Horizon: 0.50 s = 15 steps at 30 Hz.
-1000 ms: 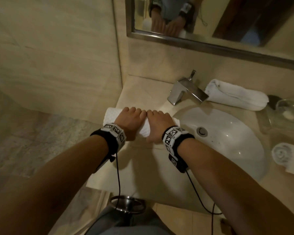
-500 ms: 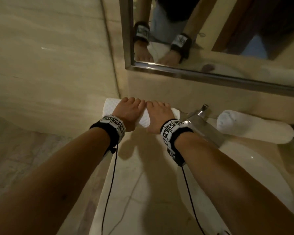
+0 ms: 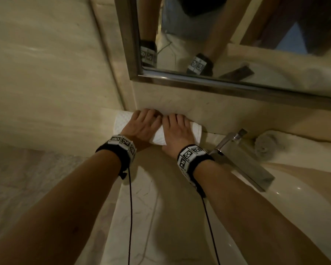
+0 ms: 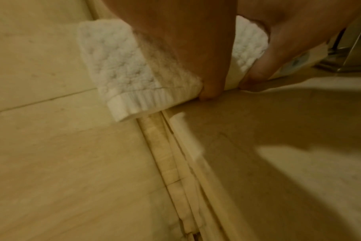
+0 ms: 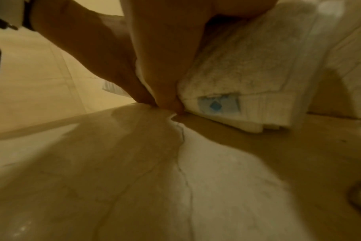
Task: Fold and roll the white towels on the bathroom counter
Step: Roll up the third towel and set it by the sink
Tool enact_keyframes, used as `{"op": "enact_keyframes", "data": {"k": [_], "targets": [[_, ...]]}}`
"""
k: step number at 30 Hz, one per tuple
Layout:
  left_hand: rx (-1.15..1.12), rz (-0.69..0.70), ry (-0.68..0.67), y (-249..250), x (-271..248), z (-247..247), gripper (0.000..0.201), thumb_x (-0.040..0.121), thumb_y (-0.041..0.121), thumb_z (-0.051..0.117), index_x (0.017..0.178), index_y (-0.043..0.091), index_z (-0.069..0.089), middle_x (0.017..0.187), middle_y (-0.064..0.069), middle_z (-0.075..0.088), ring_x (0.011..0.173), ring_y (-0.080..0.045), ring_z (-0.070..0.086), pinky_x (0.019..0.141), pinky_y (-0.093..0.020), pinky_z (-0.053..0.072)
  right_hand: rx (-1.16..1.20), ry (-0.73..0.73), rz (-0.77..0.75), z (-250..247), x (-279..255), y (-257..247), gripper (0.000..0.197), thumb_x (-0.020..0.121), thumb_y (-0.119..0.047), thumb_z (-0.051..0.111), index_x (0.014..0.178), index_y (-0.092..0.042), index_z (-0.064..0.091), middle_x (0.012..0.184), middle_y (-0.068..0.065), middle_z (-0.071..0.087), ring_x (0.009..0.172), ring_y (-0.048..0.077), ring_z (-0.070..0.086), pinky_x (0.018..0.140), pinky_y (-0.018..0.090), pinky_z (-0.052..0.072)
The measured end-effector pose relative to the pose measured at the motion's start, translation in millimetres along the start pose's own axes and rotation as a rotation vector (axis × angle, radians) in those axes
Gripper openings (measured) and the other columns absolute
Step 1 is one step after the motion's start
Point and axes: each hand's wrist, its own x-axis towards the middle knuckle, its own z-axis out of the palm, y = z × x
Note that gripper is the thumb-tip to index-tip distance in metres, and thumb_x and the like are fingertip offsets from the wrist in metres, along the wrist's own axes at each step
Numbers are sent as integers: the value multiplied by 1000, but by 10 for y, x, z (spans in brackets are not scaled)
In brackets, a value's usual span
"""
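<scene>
A rolled white towel (image 3: pixel 158 138) lies in the counter's back left corner, against the wall under the mirror. My left hand (image 3: pixel 141 124) and right hand (image 3: pixel 177 131) sit side by side on it, fingers curled over the top and thumbs at the near lower edge. The left wrist view shows the roll's waffle-textured end (image 4: pixel 118 65) sticking out past my left hand (image 4: pixel 185 42). In the right wrist view my right hand (image 5: pixel 165 57) grips the roll (image 5: pixel 247 73), whose hem carries a blue label (image 5: pixel 218 104). A second rolled towel (image 3: pixel 298 150) lies behind the faucet.
A chrome faucet (image 3: pixel 243 163) stands just right of my right wrist, over the white basin (image 3: pixel 298 211). The mirror's metal frame (image 3: pixel 218 84) runs above the towel. The beige counter (image 3: pixel 141 217) ends at a tiled side wall (image 3: pixel 46 83) on the left.
Both hands have carried the roll away from the basin's front edge to the back wall under the mirror. The head view has followed forward, and the grip looks the same.
</scene>
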Motion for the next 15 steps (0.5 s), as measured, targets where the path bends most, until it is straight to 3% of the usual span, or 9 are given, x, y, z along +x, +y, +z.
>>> {"op": "enact_keyframes", "data": {"k": [4,6,8,9,11,13,15], "targets": [[73,60,23,-17,-25,1,45,81,34,58,116,6,56,110,-14,60,84,-30,49,75,-42,34,-22,63,-36,38,-9,-20,71,52,-29,76,115,-5,56,108,14,56,98,32,52,94,44,38],[59,54,9,-27,-60,21,54,83,47,54,118,6,57,112,-15,60,83,-30,53,76,-42,37,-42,79,-32,69,-6,-17,68,54,-33,77,114,-7,58,108,12,58,98,30,54,92,43,33],[72,16,-48,8,-62,-54,72,81,61,42,125,5,53,121,-17,56,95,-33,55,83,-46,39,-80,80,1,41,12,-44,63,63,-34,74,118,-10,57,113,10,58,103,29,54,93,44,29],[89,-8,-120,38,-48,-112,82,80,67,37,134,6,45,132,-18,49,110,-35,51,91,-50,37,-109,37,17,0,21,-67,59,73,-33,68,126,-11,52,122,10,53,111,29,50,98,47,28],[140,-69,-389,142,-46,-217,95,82,69,36,150,8,12,154,-15,18,139,-33,22,109,-55,20,-153,-115,51,-51,38,-135,59,90,-33,52,141,-12,31,139,11,36,128,30,34,108,51,21],[201,-127,-538,248,-35,-297,102,85,67,41,150,8,-10,159,-11,-4,146,-30,1,113,-55,10,-168,-239,118,-125,46,-175,74,90,-45,52,147,-14,16,144,13,23,134,32,23,112,53,15],[255,-160,-533,333,-65,-357,108,83,69,45,149,6,-13,158,-13,-10,146,-32,-2,113,-56,12,-150,-229,170,-192,-37,-196,71,92,-40,50,148,-16,14,147,14,21,135,32,22,111,51,17]]}}
